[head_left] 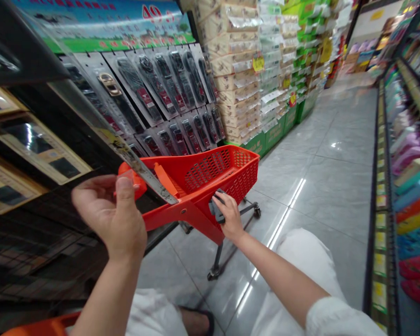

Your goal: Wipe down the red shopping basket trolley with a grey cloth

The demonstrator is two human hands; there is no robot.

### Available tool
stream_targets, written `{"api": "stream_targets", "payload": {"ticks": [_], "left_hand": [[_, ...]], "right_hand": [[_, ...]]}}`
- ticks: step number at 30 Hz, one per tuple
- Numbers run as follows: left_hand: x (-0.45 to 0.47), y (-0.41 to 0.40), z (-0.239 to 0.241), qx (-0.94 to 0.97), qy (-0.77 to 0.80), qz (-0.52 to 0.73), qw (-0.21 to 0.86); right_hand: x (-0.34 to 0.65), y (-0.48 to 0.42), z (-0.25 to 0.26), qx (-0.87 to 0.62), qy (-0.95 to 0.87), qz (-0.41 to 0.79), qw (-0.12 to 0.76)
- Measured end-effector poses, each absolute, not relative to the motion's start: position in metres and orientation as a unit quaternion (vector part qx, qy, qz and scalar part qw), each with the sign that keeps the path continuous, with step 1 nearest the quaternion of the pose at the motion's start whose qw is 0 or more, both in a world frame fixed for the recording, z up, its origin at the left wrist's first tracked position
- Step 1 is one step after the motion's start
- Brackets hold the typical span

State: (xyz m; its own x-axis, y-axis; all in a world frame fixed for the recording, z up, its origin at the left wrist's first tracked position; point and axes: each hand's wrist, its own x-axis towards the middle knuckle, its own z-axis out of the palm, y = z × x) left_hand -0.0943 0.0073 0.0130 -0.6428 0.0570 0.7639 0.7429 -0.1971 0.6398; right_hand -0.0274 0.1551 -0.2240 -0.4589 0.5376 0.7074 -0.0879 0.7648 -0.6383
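My right hand (227, 215) is closed around the grey grip (217, 210) of a red shopping cart (210, 179) that stands in the aisle ahead of me. I hold my left hand (112, 212) up in front of the cart's near left corner, fingers curled and thumb pressed onto them. What it pinches, if anything, is hidden. A long clear strip with a yellow label (126, 154) runs diagonally from the upper left down to the cart's rim, just above my left thumb. I cannot tell whether my hand touches it. The cart's basket looks empty.
Dark shelves with framed pictures (38, 147) stand at my left. Beyond them hang several packaged belts (168, 88), then stacked tissue packs (238, 70). Shelves of coloured goods (411, 186) line the right side. A glossy grey tiled aisle (322, 154) runs ahead. An orange object (35, 326) sits at the bottom left edge.
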Motion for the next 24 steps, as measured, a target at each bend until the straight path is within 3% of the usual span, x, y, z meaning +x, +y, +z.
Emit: {"api": "stream_targets", "payload": {"ticks": [4,7,18,24], "left_hand": [[-0.111,0.028,0.01,-0.379,-0.563,-0.734,-0.02],[-0.112,0.037,0.011,-0.379,-0.593,-0.698,-0.131],[-0.109,0.046,0.008,-0.374,-0.582,-0.709,-0.137],[-0.11,0.05,0.007,-0.381,-0.56,-0.722,-0.143]], "right_hand": [[-0.03,0.173,-0.226,-0.216,-0.738,0.34,0.542],[-0.035,0.186,-0.224,-0.25,-0.691,0.379,0.563],[-0.022,0.122,-0.183,0.001,-0.767,0.378,0.518],[-0.025,0.132,-0.207,-0.015,-0.793,0.346,0.5]]}}
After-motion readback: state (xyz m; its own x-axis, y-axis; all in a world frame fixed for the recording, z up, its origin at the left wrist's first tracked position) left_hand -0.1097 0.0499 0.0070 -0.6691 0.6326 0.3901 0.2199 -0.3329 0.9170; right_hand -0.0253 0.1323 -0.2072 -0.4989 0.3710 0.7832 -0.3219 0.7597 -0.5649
